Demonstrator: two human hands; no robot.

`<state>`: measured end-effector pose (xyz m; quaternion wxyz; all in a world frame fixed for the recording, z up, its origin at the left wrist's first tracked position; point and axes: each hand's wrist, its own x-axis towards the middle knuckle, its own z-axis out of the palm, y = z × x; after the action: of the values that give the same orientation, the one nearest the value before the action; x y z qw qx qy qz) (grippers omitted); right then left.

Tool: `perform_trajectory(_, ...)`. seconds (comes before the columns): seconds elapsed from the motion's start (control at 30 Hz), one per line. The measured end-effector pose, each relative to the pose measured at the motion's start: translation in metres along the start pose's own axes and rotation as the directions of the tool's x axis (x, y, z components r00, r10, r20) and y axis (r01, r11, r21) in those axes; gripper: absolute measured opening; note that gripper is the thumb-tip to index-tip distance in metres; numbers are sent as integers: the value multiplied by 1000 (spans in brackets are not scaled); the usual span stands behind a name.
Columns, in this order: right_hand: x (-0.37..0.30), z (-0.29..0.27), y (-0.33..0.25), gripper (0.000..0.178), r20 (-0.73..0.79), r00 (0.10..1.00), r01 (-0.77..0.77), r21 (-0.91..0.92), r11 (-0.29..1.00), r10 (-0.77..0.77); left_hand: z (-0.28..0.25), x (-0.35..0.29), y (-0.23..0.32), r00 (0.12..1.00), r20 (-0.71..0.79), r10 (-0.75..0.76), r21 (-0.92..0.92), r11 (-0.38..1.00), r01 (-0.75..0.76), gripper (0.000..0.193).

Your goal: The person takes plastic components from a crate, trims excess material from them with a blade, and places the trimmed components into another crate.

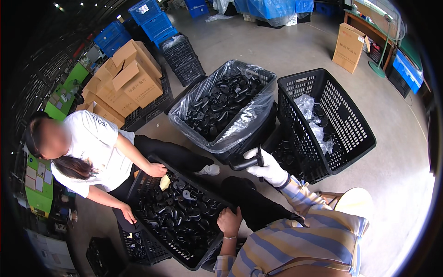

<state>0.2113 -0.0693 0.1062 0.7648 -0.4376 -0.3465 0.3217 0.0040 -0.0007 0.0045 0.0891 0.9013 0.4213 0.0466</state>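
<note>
My left hand [230,222] is bare and closed over the near right edge of a black plastic crate [210,253]. Many small black plastic parts [177,217] fill that crate, with a yellowish scrap [164,182] among them. In a white glove, my right hand [271,170] grips a curved black plastic part [244,163]. A thin dark piece sticks up by its fingers; I cannot tell whether it belongs to the part. Past this hand stands a crate lined with clear plastic [244,131], heaped with similar black parts.
A co-worker [99,152] at the left has both hands at the crate's far edge. A tall black basket [348,134] with plastic bags stands right. Cardboard boxes [134,85] and blue crates [152,21] lie beyond. A round stool [354,203] is beside my right arm.
</note>
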Motion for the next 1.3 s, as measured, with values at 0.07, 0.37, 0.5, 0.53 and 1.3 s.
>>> perform_trajectory(0.07, 0, -3, -5, 32, -15, 988, -153, 75, 985, 154, -1, 0, 2, 1000, 0, 3, 10, 1000, -3, 40)
perform_trajectory(0.37, -10, -62, 36, 31, -389, 886, -312, -95, 945, 253, 2, -4, -3, 998, -59, 31, 7, 1000, -30, 34)
perform_trajectory(0.5, -23, -103, 72, 48, -428, 892, -249, -737, 629, -148, -5, -1, -1, 1000, -2, -2, -16, 1000, 2, 33)
perform_trajectory(0.53, -24, -100, 69, 56, -427, 894, -324, -828, 457, -140, -7, 0, -1, 999, 22, -26, -40, 999, 27, 34)
perform_trajectory(1.3, -32, -60, 64, 27, -141, 973, -216, -828, 518, 181, 50, 40, -150, 856, 226, -465, 107, 885, 453, 38)
